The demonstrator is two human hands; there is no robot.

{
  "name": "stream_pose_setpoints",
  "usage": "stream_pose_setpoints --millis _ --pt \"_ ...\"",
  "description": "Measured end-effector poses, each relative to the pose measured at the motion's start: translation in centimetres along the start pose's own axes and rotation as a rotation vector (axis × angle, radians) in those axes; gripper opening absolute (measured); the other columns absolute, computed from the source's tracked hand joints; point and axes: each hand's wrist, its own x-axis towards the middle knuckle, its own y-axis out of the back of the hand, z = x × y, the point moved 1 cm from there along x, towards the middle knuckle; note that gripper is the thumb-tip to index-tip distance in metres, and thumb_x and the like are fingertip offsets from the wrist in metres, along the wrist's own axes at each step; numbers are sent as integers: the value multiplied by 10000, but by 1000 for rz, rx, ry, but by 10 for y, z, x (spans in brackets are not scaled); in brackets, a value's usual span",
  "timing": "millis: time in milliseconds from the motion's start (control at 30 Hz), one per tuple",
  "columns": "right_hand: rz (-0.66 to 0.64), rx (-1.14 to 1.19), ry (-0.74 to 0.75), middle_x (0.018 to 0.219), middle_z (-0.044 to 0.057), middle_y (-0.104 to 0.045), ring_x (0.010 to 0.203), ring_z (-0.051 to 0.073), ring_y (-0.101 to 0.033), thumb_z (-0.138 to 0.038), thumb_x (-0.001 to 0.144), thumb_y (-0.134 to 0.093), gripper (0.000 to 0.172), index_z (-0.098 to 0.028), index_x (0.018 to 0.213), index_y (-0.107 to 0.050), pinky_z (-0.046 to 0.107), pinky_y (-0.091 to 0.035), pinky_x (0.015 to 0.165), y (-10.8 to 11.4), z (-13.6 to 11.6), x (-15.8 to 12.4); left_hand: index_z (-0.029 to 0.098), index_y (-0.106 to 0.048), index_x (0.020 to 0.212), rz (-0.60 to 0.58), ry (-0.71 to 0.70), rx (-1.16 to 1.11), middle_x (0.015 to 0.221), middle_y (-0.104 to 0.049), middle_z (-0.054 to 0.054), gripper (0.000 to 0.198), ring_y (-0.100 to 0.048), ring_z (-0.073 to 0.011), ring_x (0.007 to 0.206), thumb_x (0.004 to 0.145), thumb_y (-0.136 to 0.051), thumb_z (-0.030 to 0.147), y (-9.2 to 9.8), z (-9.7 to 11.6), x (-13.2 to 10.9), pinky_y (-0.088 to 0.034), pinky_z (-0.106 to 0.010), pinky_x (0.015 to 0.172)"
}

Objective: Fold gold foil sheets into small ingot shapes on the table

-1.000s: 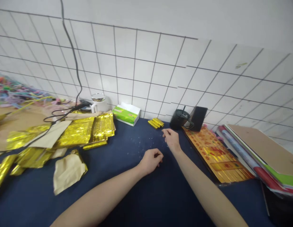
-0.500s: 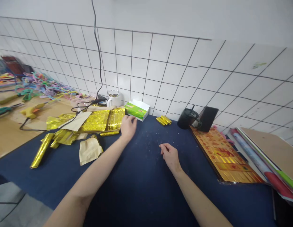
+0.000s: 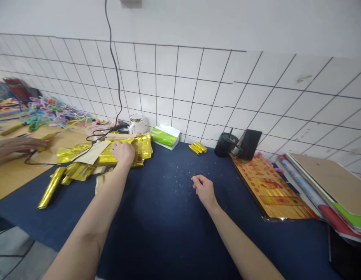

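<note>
My left hand reaches far out and rests on top of a stack of gold foil sheets at the back left of the dark blue cloth. Its fingers are hidden behind the back of the hand. My right hand lies on the cloth in the middle, fingers loosely curled, nothing visible in it. A few small folded gold pieces sit near the wall, beyond my right hand.
Loose gold foil rolls and brown paper lie left. A tissue box, white mug, black cup and black cable line the tiled wall. Printed gold sheets and folders sit right. Another person's hand works at far left.
My left hand has moved from beside the tissue box leftward onto the gold foil stack. My right hand has barely moved. Another person's hand has come into view at the left.
</note>
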Motion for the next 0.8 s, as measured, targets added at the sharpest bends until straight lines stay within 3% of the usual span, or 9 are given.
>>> stream_pose_setpoints --millis 133,300,367,433,533,700,800 --pt "-4 41 -13 474 -45 -470 376 91 -388 -443 745 -504 295 -178 647 -592 217 -299 385 0 -2 -1 26 -655 806 -45 -84 -108 958 -595 -251 299 -487 -378 982 783 -408 194 22 25 -8 -359 -474 792" --pt "-12 135 -63 472 -41 -488 350 85 -388 -461 729 -525 304 -172 662 -589 216 -300 363 1 -6 0 142 -630 857 -183 -287 -452 721 -626 -27 315 -581 -160 683 818 -419 373 76 72 -45 -431 -233 609" --pt "-21 178 -88 501 -21 -535 349 93 -423 -495 734 -504 343 -167 698 -596 219 -322 357 5 -9 1 132 -594 783 -361 -216 -975 634 -585 -9 294 -536 -126 546 762 -495 408 93 88 -65 -412 -218 517" --pt "-33 207 -110 529 7 -578 375 114 -483 -529 745 -469 394 -162 723 -610 230 -364 369 11 -13 3 148 -560 708 -604 -94 -1222 568 -550 15 290 -493 -102 463 676 -589 434 99 98 -83 -389 -208 463" --pt "-47 212 -139 569 42 -623 455 156 -566 -543 757 -440 431 -161 752 -639 256 -428 413 26 -14 3 157 -523 647 -844 32 -1258 534 -534 27 335 -471 -88 429 580 -658 456 82 101 -107 -373 -201 439" --pt "61 131 -186 692 88 -663 588 209 -625 -536 793 -382 471 -142 852 -634 317 -488 500 59 0 0 143 -547 637 -935 42 -1055 550 -570 -11 353 -531 -134 464 592 -626 484 22 88 -137 -431 -263 475" --pt "220 15 -143 917 125 -653 809 245 -620 -493 767 -464 439 -138 998 -582 381 -494 679 79 6 -5 120 -615 748 -890 -14 -939 767 -644 -85 287 -615 -219 706 573 -683 336 7 81 -144 -478 -319 626"
